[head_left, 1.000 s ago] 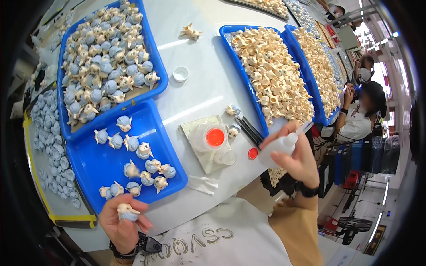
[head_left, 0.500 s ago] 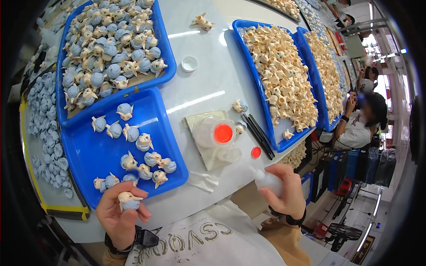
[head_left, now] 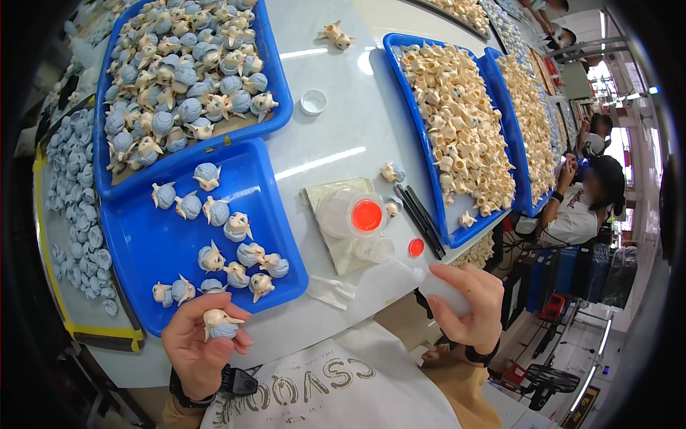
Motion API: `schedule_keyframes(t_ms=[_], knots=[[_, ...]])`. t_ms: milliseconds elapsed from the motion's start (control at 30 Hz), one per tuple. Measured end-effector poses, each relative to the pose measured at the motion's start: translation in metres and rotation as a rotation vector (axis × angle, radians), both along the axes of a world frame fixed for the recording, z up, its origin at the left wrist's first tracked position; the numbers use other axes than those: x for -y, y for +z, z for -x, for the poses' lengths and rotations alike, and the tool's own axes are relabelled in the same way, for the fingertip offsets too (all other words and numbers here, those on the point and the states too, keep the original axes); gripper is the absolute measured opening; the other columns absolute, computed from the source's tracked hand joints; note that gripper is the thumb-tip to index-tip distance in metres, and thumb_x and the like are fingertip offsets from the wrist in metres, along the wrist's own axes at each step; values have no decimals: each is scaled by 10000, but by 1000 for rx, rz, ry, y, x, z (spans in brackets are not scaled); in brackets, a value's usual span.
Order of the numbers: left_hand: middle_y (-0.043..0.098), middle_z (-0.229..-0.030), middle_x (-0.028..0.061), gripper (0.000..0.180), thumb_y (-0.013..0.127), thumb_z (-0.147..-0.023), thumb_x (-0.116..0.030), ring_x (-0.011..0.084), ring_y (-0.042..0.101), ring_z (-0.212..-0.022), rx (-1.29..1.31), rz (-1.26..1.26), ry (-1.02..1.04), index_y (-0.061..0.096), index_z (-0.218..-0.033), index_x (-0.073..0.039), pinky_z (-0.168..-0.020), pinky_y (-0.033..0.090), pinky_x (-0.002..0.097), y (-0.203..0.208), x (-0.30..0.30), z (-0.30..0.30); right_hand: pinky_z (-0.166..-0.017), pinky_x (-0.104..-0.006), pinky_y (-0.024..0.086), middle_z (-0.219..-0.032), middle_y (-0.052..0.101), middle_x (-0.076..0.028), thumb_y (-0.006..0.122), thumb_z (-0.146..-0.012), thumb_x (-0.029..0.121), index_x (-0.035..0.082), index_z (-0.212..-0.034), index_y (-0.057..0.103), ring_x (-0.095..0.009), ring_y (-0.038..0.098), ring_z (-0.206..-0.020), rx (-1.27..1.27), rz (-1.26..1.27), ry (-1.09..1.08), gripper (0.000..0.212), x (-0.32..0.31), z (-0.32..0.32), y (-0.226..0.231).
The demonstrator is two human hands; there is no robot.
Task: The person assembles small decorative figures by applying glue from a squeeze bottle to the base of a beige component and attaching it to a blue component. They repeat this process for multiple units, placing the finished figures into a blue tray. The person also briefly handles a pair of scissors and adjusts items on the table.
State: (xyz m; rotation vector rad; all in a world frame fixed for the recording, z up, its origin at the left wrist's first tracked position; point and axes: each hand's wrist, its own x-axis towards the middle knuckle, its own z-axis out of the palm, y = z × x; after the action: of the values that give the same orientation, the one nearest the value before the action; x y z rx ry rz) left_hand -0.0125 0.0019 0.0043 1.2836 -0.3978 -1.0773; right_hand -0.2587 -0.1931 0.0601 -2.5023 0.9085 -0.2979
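Between the thumb and fingers of my left hand is a small doll head with pale ears and light-blue hair, held over the near edge of a blue tray. My right hand is wrapped round a white squeeze bottle, its thin nozzle pointing up and left, near a small translucent cup. That cup stands beside a larger translucent jar with red inside, both on a pale pad. Several similar heads lie spaced out in the near blue tray.
A fuller blue tray of heads is behind it. Light-blue hair pieces lie at far left. On the right, blue trays hold cream parts. Black pens, a red cap, a white dish and crumpled tissue lie between. A co-worker sits at right.
My right hand has shifted a little to the right with the squeeze bottle. My left hand, still holding the doll head, has moved slightly right and up. The whole view has shifted slightly.
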Motion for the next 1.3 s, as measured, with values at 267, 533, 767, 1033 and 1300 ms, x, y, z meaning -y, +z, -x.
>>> schedule_keyframes(t_ms=[267, 533, 767, 1033, 1300], knots=[[607, -906, 178, 479, 646, -793, -228, 165, 614, -679, -21, 2, -8, 474, -1135, 59, -556, 516, 257, 0, 0, 0, -442, -287, 348, -576, 513, -91, 660, -575, 89, 0, -925, 630, -217, 476, -468, -40, 15, 23, 363, 1, 0, 1], [605, -910, 181, 477, 648, -793, -230, 169, 616, -690, -25, 16, -20, 478, -1135, 57, -559, 516, 258, 0, -1, -1, -446, -295, 352, -581, 518, -97, 658, -580, 94, -4, -929, 626, -225, 477, -468, -31, 9, 26, 364, 0, -1, 1], [606, -904, 178, 478, 652, -794, -239, 172, 617, -694, -31, 16, -14, 483, -1131, 56, -563, 516, 258, 1, 0, 0, -454, -299, 362, -597, 538, -109, 663, -604, 103, -6, -933, 622, -234, 490, -475, -37, 4, 37, 349, 1, 0, 1], [608, -905, 169, 483, 658, -794, -249, 169, 618, -697, -36, 20, -22, 487, -1127, 56, -566, 516, 254, 1, 0, 0, -454, -305, 360, -594, 536, -99, 671, -595, 101, 0, -939, 624, -231, 484, -469, -31, 12, 50, 362, 2, -1, 2], [609, -903, 167, 486, 656, -797, -255, 170, 619, -691, -31, 19, -34, 485, -1126, 58, -564, 515, 252, 1, 0, -1, -427, -300, 339, -570, 510, -67, 676, -573, 64, 18, -950, 626, -205, 458, -442, -5, 31, 65, 383, 4, -2, 1]])
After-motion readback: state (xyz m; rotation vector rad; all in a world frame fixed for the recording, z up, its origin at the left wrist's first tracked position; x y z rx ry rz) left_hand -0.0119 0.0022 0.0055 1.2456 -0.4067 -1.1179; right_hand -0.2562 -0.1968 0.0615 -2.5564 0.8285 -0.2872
